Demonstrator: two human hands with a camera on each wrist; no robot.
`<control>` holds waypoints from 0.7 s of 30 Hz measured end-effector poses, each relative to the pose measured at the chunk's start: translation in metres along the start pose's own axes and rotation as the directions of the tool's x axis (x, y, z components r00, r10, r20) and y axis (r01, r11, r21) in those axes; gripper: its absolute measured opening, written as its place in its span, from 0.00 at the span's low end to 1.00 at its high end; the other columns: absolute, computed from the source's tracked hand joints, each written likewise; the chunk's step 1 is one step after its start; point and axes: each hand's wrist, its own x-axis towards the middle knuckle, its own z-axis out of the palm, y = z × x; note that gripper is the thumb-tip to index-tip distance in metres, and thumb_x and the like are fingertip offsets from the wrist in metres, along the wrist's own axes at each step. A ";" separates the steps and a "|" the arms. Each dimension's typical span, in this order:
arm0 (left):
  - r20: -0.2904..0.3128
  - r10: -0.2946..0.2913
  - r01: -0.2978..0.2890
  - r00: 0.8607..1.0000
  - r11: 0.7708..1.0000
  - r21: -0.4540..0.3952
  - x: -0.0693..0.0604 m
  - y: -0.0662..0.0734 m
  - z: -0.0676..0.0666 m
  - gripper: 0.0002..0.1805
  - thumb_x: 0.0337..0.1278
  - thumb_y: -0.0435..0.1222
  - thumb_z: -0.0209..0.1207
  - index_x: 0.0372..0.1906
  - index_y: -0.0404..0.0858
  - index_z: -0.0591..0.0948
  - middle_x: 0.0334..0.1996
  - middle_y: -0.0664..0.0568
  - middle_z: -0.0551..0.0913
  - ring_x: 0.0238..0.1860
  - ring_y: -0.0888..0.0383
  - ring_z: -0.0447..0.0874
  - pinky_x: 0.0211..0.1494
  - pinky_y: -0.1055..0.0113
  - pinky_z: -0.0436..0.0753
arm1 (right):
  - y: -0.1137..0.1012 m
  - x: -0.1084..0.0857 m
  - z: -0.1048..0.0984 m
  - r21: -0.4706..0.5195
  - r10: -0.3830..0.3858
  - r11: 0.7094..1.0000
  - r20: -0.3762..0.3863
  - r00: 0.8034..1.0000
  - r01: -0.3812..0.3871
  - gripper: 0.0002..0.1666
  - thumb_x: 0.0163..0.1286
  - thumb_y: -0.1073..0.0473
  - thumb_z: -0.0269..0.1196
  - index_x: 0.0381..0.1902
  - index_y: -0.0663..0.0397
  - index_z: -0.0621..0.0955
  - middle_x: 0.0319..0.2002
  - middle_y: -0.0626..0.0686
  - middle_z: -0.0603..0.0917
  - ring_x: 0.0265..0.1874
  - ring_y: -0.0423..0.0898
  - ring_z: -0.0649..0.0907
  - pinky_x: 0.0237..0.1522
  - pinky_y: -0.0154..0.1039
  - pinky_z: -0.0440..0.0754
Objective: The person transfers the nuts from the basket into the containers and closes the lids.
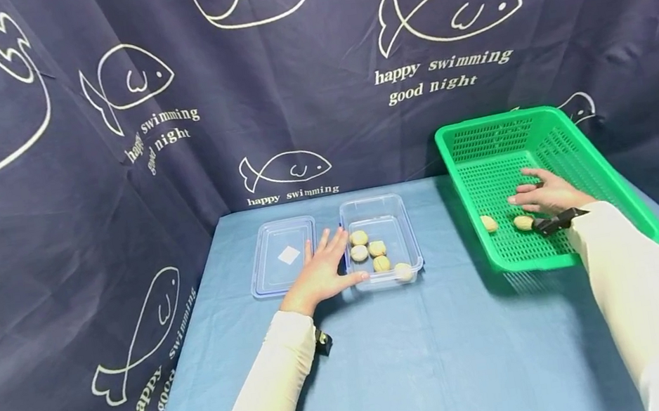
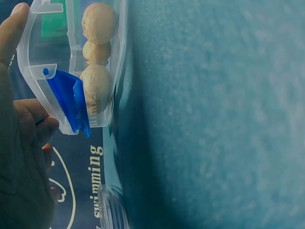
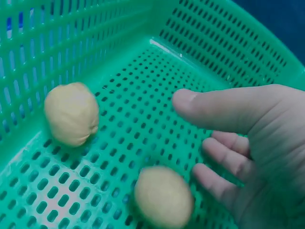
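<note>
A clear plastic food container (image 1: pixel 393 228) with several walnuts (image 1: pixel 377 248) in it stands near the table's back edge. My left hand (image 1: pixel 322 274) rests against its left side with fingers spread, the thumb by the near rim. A blue clip flap (image 2: pixel 69 98) hangs from the container in the left wrist view. My right hand (image 1: pixel 548 194) is inside the green basket (image 1: pixel 603 175), fingers loosely bent and holding nothing. Close to its fingertips lies one walnut (image 3: pixel 163 196). Another walnut (image 3: pixel 71 114) sits by the basket's left wall.
Left of the container, the clear lid (image 1: pixel 274 260) with a white label lies flat on the blue tablecloth (image 1: pixel 392 366). A dark curtain (image 1: pixel 313 94) with fish drawings hangs behind the table and along its left side. The basket's walls rise around my right hand.
</note>
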 end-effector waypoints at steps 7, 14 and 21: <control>0.005 -0.010 0.010 1.000 1.000 0.003 0.000 0.002 -0.003 0.59 0.56 0.72 0.52 0.82 0.41 0.50 0.82 0.50 0.48 0.82 0.46 0.38 0.77 0.36 0.37 | -0.011 0.011 0.000 -0.154 0.046 0.988 0.150 0.988 -0.023 0.58 0.74 0.62 0.62 0.79 0.63 0.32 0.75 0.80 0.45 0.71 0.63 0.66 0.70 0.58 0.67; 0.009 -0.001 0.001 1.000 1.000 0.006 -0.004 -0.002 0.000 0.59 0.56 0.73 0.52 0.82 0.42 0.50 0.82 0.52 0.47 0.82 0.47 0.38 0.78 0.37 0.37 | -0.024 -0.005 0.005 -0.385 0.081 0.923 0.162 0.983 -0.012 0.53 0.76 0.55 0.60 0.78 0.73 0.40 0.72 0.82 0.54 0.69 0.75 0.64 0.61 0.60 0.77; -0.006 0.010 -0.010 1.000 1.000 -0.022 -0.005 -0.002 -0.002 0.58 0.56 0.71 0.54 0.82 0.40 0.51 0.82 0.50 0.49 0.81 0.44 0.41 0.77 0.35 0.38 | -0.022 -0.008 -0.003 -0.441 0.239 0.890 0.237 0.942 -0.115 0.53 0.79 0.48 0.54 0.76 0.78 0.37 0.71 0.83 0.51 0.69 0.75 0.65 0.68 0.67 0.64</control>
